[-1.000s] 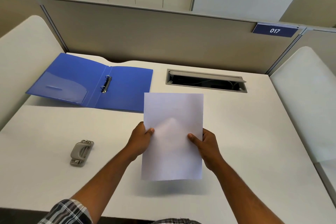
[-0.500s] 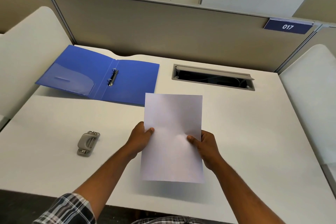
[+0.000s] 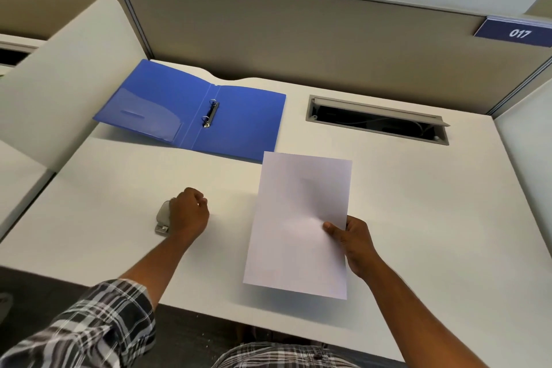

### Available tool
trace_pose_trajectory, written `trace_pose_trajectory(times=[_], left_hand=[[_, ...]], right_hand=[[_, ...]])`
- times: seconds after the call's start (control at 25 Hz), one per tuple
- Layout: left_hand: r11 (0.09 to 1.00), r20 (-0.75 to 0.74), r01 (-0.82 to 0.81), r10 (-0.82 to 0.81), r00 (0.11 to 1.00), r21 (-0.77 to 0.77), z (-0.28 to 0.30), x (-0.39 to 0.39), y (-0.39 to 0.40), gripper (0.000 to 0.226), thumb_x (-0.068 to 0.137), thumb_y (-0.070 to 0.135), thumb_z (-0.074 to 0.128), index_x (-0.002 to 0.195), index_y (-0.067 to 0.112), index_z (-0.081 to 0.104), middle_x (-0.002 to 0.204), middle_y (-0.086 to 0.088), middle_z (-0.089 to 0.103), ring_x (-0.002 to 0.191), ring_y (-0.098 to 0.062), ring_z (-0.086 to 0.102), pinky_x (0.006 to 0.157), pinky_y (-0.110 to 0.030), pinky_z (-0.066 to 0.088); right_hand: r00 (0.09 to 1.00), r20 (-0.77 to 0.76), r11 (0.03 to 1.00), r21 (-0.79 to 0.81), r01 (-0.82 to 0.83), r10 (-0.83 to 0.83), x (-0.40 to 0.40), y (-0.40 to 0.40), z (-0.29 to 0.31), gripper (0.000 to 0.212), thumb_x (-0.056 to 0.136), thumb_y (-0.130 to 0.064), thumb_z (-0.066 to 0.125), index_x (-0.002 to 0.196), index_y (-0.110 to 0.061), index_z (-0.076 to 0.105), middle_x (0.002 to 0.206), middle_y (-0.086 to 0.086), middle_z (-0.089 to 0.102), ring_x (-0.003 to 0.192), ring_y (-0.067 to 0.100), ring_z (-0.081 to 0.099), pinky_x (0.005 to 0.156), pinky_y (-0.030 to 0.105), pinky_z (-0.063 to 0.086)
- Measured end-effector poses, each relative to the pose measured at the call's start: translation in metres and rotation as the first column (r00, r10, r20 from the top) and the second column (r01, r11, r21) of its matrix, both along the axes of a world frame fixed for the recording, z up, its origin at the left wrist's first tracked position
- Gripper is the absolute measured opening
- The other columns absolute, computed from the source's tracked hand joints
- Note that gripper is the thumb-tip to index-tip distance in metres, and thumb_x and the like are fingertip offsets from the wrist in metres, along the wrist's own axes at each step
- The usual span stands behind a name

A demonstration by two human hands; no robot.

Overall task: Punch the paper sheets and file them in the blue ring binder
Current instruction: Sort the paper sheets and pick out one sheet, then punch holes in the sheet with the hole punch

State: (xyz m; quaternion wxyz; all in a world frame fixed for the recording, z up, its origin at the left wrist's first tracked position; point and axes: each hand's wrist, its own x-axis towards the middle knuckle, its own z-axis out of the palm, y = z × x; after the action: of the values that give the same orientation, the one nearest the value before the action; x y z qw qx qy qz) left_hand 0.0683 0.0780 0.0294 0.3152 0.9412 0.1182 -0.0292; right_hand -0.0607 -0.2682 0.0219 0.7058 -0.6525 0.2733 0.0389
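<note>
A stack of white paper sheets (image 3: 298,227) is held above the white desk, pinched at its right edge by my right hand (image 3: 354,243). My left hand (image 3: 188,213) rests with curled fingers over the right side of the grey hole punch (image 3: 162,218), which lies on the desk to the left of the paper. Whether the fingers grip the punch is hidden. The blue ring binder (image 3: 239,119) lies open and flat at the back left, its metal rings (image 3: 210,113) closed along the spine.
A grey cable tray opening (image 3: 376,119) is set into the desk at the back right. Beige partition walls (image 3: 298,38) enclose the desk at the back, and white side panels (image 3: 68,74) stand left and right. The desk's front edge (image 3: 209,312) is close to my body.
My left hand let go of the paper and moved left onto the hole punch. My right hand alone now holds the sheets. The view shifted left.
</note>
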Motion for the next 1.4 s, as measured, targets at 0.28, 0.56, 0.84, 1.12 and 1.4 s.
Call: trace_pose_trajectory(times=[0.28, 0.56, 0.84, 1.12, 1.4], left_hand=[[0.954, -0.218, -0.179, 0.233, 0.948, 0.242, -0.017, 0.021, 0.080, 0.045, 0.087, 0.034, 0.062, 0.116, 0.000, 0.058, 0.121, -0.025, 0.056, 0.116, -0.045, 0.050, 0.095, -0.050, 0.046], [0.990, -0.296, -0.076, 0.107, 0.949, 0.115, -0.024, 0.028, 0.083, 0.040, 0.092, 0.033, 0.054, 0.088, -0.003, 0.071, 0.095, -0.024, 0.072, 0.094, -0.038, 0.066, 0.078, -0.036, 0.050], [1.000, -0.307, 0.007, -0.004, 0.952, 0.006, -0.006, 0.019, 0.027, 0.039, 0.092, 0.038, 0.057, 0.076, 0.006, 0.070, 0.081, -0.014, 0.071, 0.085, -0.034, 0.066, 0.067, -0.033, 0.048], [0.972, -0.304, 0.073, -0.141, 0.942, -0.223, 0.005, -0.011, -0.074, 0.049, 0.089, 0.037, 0.062, 0.048, 0.014, 0.049, 0.055, -0.009, 0.058, 0.055, -0.025, 0.054, 0.053, -0.030, 0.036], [0.952, -0.328, 0.286, -0.305, 0.894, -0.108, -0.010, -0.053, -0.138, 0.059, 0.089, 0.036, 0.064, 0.043, 0.016, 0.035, 0.042, 0.002, 0.036, 0.044, -0.017, 0.037, 0.045, -0.029, 0.026]], right_hand=[[0.999, -0.030, 0.999, -0.041, -0.028, 0.027, 0.003, 0.015, -0.007, 0.018, 0.087, -0.013, 0.079, 0.105, -0.010, 0.077, 0.100, 0.010, 0.081, 0.086, 0.027, 0.075, 0.080, 0.043, 0.060], [0.999, -0.041, 0.998, -0.055, -0.018, 0.016, 0.005, 0.022, -0.007, 0.017, 0.088, -0.012, 0.079, 0.105, -0.008, 0.076, 0.101, 0.012, 0.080, 0.085, 0.028, 0.073, 0.080, 0.042, 0.059], [0.998, -0.048, 0.998, -0.057, 0.029, -0.032, -0.006, 0.013, -0.005, 0.019, 0.088, -0.011, 0.078, 0.106, -0.005, 0.075, 0.102, 0.013, 0.079, 0.083, 0.027, 0.072, 0.077, 0.038, 0.059], [0.990, -0.092, 0.994, -0.041, 0.100, -0.103, -0.037, -0.023, -0.008, 0.019, 0.089, -0.007, 0.076, 0.107, -0.001, 0.074, 0.103, 0.017, 0.079, 0.083, 0.030, 0.073, 0.076, 0.038, 0.060], [0.980, -0.137, 0.989, -0.037, 0.140, -0.144, -0.081, -0.059, -0.022, 0.021, 0.089, -0.006, 0.077, 0.108, 0.000, 0.074, 0.105, 0.020, 0.078, 0.089, 0.035, 0.074, 0.083, 0.045, 0.062]])
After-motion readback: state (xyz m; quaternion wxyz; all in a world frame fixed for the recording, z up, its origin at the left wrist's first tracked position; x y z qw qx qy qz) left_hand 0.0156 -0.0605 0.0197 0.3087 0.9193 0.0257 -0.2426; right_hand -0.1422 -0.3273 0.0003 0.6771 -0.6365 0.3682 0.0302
